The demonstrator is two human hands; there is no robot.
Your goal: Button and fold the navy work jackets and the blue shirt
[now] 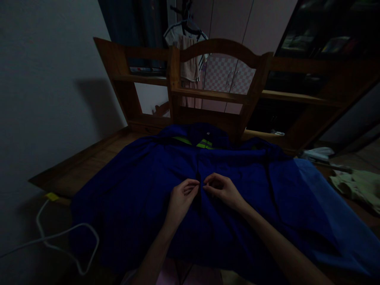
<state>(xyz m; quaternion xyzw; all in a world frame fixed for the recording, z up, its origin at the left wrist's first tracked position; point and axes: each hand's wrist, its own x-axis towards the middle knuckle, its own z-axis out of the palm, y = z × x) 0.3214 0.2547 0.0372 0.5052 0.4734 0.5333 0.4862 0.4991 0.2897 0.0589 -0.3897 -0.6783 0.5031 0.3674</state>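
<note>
A dark blue jacket (142, 174) lies spread out, its collar toward the wooden frame and green-and-grey striped fabric showing at the neck. Over the middle of its front, my left hand (184, 194) has its thumb and fingers pinched together at the edge of the front opening. Just to the right, with a small gap between them, my right hand (222, 190) pinches at the opposite edge. The picture is dark, so the fabric between my fingertips is hard to make out.
A wooden shelf frame (219, 95) stands behind the jacket. A white cable (86, 225) loops at the lower left. Light blue cloth (338, 213) lies at the right, with pale crumpled cloth (356, 186) beyond it. Clothes (190, 51) hang at the back.
</note>
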